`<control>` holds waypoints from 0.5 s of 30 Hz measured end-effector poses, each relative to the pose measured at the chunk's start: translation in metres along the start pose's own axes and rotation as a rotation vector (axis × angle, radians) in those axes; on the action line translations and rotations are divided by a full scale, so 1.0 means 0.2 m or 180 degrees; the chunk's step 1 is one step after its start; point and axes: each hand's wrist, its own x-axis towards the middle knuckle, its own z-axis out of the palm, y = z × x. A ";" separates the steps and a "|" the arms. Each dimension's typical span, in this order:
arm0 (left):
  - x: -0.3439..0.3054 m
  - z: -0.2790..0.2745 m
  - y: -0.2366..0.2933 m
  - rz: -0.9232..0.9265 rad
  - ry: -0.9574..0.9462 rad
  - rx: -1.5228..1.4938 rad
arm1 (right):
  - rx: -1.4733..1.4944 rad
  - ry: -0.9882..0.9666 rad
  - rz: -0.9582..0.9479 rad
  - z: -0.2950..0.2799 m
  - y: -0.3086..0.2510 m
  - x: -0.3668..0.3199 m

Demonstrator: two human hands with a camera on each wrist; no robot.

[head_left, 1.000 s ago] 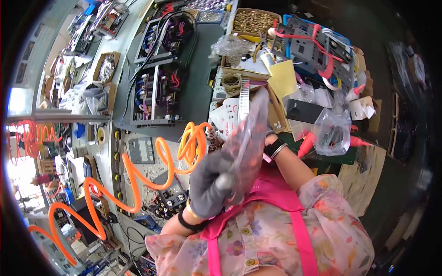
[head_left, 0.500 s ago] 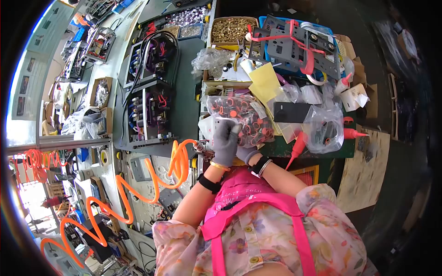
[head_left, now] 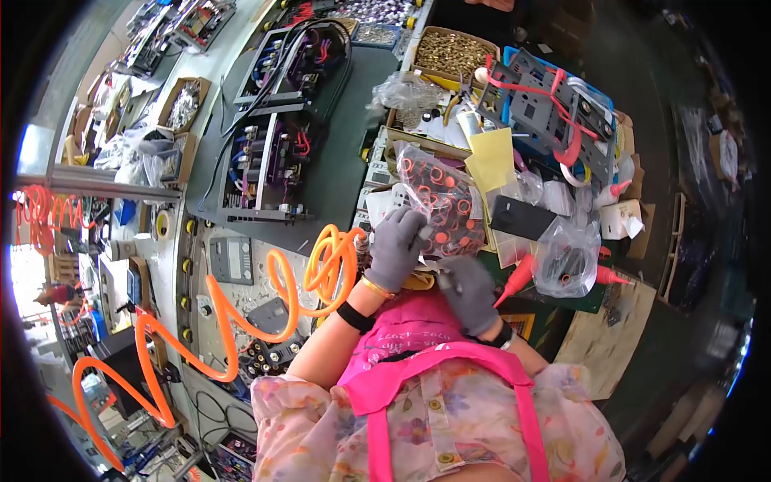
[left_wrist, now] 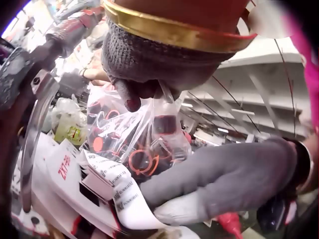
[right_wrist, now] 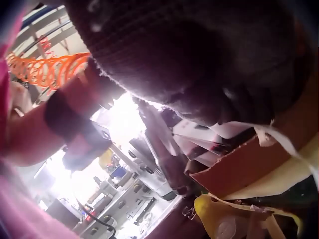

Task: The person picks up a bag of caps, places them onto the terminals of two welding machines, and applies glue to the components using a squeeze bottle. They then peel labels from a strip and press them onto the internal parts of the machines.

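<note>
My gloved left hand (head_left: 397,247) grips the gathered edge of a clear plastic bag (head_left: 454,205) full of red and black ring-shaped parts. In the left wrist view the bag (left_wrist: 117,139) hangs below the curled fingers of that hand (left_wrist: 159,64). My gloved right hand (head_left: 470,296), blurred in the head view, is close in front of my apron. A white printed label strip (left_wrist: 130,201) runs to this hand's thumb and forefinger, which pinch it in the left wrist view. Seen from the right wrist, the dark glove covers most of the fingertips.
A coiled orange air hose (head_left: 233,345) crosses on the left. Two open-frame electrical units (head_left: 265,173) stand on the dark bench mat. At the right lie a black box (head_left: 522,217), another clear bag (head_left: 566,257) and red squeeze bottles (head_left: 520,275). Behind them is a blue crate (head_left: 511,56).
The bag was held up close to my body, then lowered onto the cluttered bench. My left hand still grips its edge. My right hand has come out from beside the bag, toward my body and rightward.
</note>
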 end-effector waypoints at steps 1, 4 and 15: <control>0.00 -0.01 0.02 -0.0067 0.0031 -0.0166 | -0.0047 0.0320 0.0067 -0.07 0.02 0.01; 0.02 0.04 0.09 0.0075 -0.0003 -0.0158 | -0.0406 0.0732 0.0659 -0.01 0.22 0.08; -0.16 0.09 0.16 -0.0056 0.0308 -0.0501 | -0.0242 -0.0389 0.0563 0.07 0.37 0.14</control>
